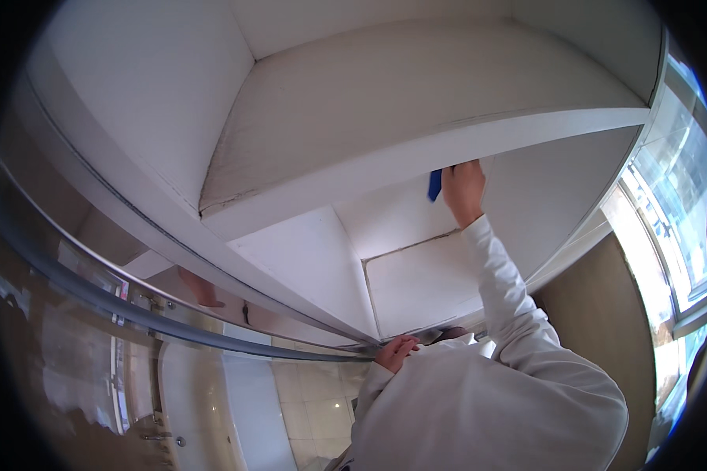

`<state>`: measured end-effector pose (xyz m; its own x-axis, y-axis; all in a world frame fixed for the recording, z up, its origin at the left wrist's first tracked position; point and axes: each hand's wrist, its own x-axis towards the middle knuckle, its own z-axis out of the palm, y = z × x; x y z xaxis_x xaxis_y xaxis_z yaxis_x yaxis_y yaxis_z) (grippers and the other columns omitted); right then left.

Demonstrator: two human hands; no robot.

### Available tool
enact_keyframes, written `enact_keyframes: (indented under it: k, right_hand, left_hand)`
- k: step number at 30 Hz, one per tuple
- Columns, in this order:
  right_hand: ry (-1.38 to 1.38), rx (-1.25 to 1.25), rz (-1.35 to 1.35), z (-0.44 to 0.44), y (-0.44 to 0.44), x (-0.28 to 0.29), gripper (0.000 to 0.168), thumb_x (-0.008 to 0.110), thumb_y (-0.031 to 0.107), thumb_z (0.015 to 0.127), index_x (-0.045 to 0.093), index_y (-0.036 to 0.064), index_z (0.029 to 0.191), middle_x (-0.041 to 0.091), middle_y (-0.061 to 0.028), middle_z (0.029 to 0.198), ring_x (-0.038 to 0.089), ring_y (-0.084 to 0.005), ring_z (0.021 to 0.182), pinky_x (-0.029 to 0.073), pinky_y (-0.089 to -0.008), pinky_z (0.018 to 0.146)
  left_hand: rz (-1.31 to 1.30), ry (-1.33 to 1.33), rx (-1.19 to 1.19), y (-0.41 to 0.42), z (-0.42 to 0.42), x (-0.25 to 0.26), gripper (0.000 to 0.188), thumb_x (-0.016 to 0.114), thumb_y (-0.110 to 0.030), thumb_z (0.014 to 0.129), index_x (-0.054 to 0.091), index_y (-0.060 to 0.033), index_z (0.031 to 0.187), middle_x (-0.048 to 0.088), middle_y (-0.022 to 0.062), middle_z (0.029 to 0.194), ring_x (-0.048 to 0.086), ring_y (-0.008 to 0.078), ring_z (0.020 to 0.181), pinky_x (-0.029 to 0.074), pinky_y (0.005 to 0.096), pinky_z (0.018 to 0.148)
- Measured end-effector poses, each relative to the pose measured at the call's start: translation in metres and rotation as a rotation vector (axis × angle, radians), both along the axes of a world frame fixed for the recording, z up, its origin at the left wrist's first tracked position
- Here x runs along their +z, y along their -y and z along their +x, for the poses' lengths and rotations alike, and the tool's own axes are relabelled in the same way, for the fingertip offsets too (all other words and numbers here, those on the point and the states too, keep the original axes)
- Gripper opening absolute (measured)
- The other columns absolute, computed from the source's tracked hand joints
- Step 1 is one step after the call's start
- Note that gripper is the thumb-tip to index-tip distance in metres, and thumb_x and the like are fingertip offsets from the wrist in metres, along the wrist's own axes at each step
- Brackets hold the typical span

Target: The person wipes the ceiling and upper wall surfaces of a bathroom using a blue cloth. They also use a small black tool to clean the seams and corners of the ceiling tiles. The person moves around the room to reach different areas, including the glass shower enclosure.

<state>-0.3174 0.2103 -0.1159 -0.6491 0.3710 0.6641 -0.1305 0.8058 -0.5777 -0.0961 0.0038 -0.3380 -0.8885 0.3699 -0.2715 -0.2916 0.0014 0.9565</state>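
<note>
My right hand reaches into the lower compartment of a white cabinet, just under the front edge of its shelf. It grips a flat blue object; most of this is hidden behind the hand and the shelf edge, so its kind is unclear. Below it, the compartment's bottom board shows dark lines along its back and side joints. My left hand is low, beside the cabinet's front lower corner and against my white top. Its fingers are loosely bent and slightly apart, and nothing shows in them.
A glossy panel along the left reflects an arm. Beyond it are a white basin or tub with a metal tap and a tiled floor. At the right stand a brown panel and a bright window.
</note>
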Motion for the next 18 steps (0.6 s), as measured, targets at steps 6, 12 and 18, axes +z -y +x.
enact_keyframes:
  k: [6, 12, 18]
  right_hand:
    - [0.063, -0.014, -1.109, -0.015, -0.031, -0.04, 0.059, 0.042, 0.05, 0.087, 0.053, -0.007, 0.084, 0.054, -0.0105, 0.08, 0.049, -0.0196, 0.072, 0.041, -0.0329, 0.065]
    - [-0.489, 0.037, -0.179, -0.095, -0.043, -0.05, 0.034, 0.049, 0.03, 0.086, 0.052, -0.004, 0.09, 0.055, -0.0103, 0.084, 0.049, -0.0243, 0.074, 0.038, -0.034, 0.071]
    - [-0.259, 0.665, 0.387, -0.041, 0.12, -0.022, 0.047, 0.056, 0.023, 0.077, 0.045, 0.011, 0.122, 0.042, -0.0135, 0.127, 0.051, -0.0336, 0.099, 0.039, -0.046, 0.084]
  left_hand:
    - [-0.022, 0.022, -0.153, 0.003, 0.0, 0.006, 0.027, 0.038, -0.022, 0.093, 0.054, -0.0051, 0.106, 0.056, 0.0022, 0.1, 0.053, 0.0105, 0.092, 0.04, 0.0242, 0.081]
    - [0.067, 0.041, -0.123, -0.002, -0.012, -0.017, 0.027, 0.038, -0.025, 0.092, 0.055, -0.0065, 0.101, 0.058, 0.002, 0.098, 0.056, 0.0106, 0.084, 0.041, 0.0239, 0.075]
    - [0.117, 0.085, -0.017, 0.007, -0.013, -0.033, 0.026, 0.04, -0.023, 0.092, 0.054, -0.0039, 0.1, 0.057, 0.0049, 0.097, 0.056, 0.0132, 0.086, 0.042, 0.0257, 0.078]
